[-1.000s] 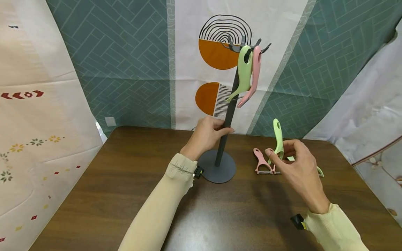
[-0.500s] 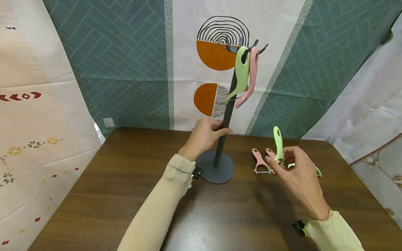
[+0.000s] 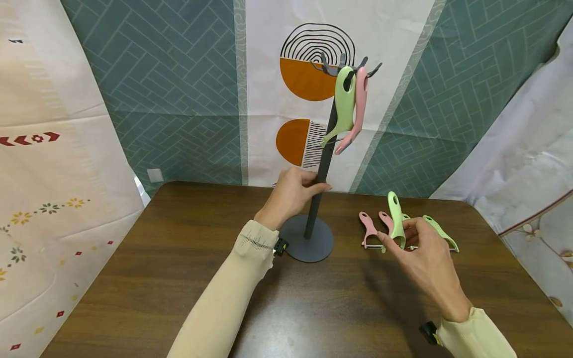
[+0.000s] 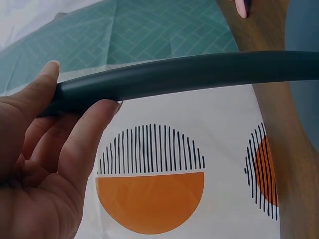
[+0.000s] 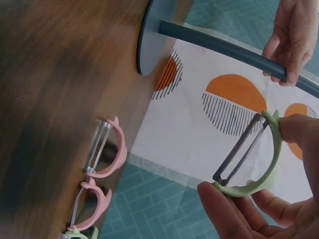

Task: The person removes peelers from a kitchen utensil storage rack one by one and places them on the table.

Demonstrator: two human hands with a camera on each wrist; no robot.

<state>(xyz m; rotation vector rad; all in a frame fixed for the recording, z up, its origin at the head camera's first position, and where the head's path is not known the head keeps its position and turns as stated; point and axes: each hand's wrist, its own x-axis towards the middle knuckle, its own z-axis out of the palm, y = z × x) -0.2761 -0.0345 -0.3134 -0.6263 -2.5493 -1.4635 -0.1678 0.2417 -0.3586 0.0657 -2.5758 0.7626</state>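
Note:
My left hand (image 3: 293, 196) grips the dark pole (image 3: 327, 154) of an upright stand, fingers and thumb round it. Close up in the left wrist view, the pole (image 4: 189, 73) lies between thumb and fingers. My right hand (image 3: 427, 258) pinches a green peeler (image 3: 396, 219) near its blade end, handle pointing up. The right wrist view shows the metal blade (image 5: 239, 149) of this peeler between thumb and fingers. From the stand's hooks (image 3: 331, 68) hang a green peeler (image 3: 345, 104) and a pink peeler (image 3: 360, 102).
Behind my right hand, a pink peeler (image 3: 368, 227), another pink peeler (image 3: 386, 221) and a green peeler (image 3: 440, 232) lie on the wooden table (image 3: 215, 223); a further green one is mostly hidden. The stand's round base (image 3: 322, 246) rests left of them. Patterned cloth (image 3: 179, 99) hangs behind.
My right hand has moved down with the green peeler, closer to the peelers on the table. The left hand keeps its hold on the pole.

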